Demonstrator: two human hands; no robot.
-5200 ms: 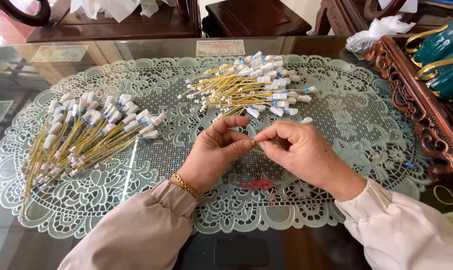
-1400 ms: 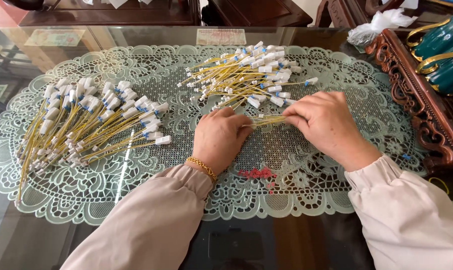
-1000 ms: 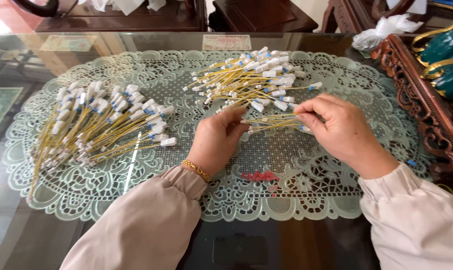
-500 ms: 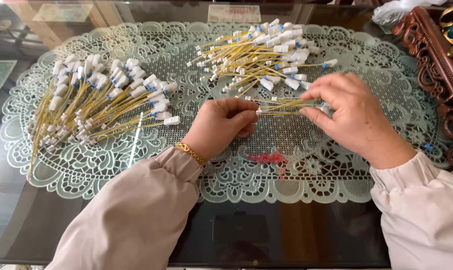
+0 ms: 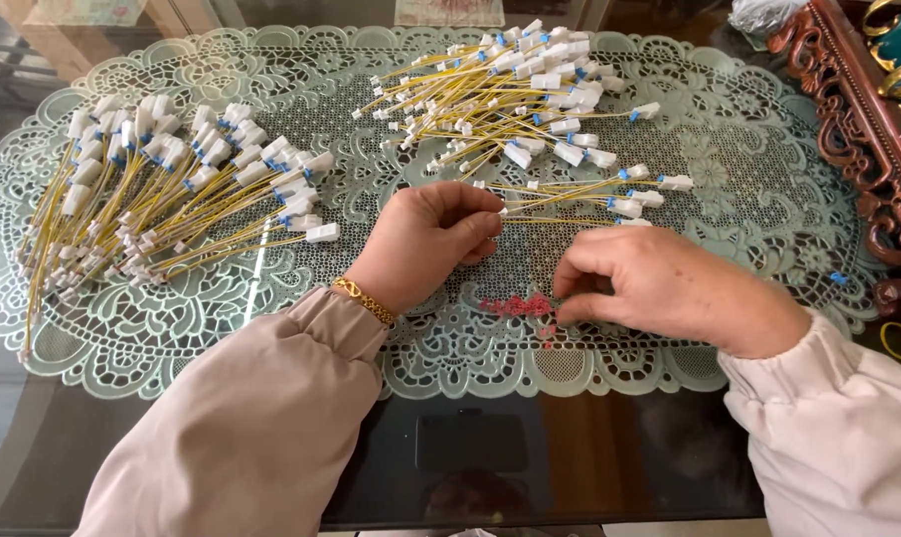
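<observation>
1. The left hand [image 5: 425,239] is clenched around one end of a small bundle of yellow wires [image 5: 579,199], its fingers curled over the wire ends just above the centre of the lace mat [image 5: 748,179].
2. That bundle fans out to the right of the left hand, lying flat on the lace mat, with white-and-blue connectors [image 5: 659,189] at its far ends.
3. The right hand [image 5: 659,283] is lower on the lace mat, fingertips pinched down at a small heap of red rubber bands [image 5: 518,305]; whether it actually grips one I cannot tell.
4. The red bands lie on the lace mat between the two hands, touching the right fingertips.
5. A gold bracelet [image 5: 363,300] sits at the left wrist, beside a beige sleeve [image 5: 261,428].
6. A loose pile of the same wires [image 5: 510,89] lies at the top of the lace mat, beyond both hands.
7. A larger, tidier pile [image 5: 162,189] lies at the left end of the lace mat.
8. The lace mat rests on a dark glass worktop [image 5: 470,467]; a carved wooden rail [image 5: 868,149] borders the mat's right edge.
</observation>
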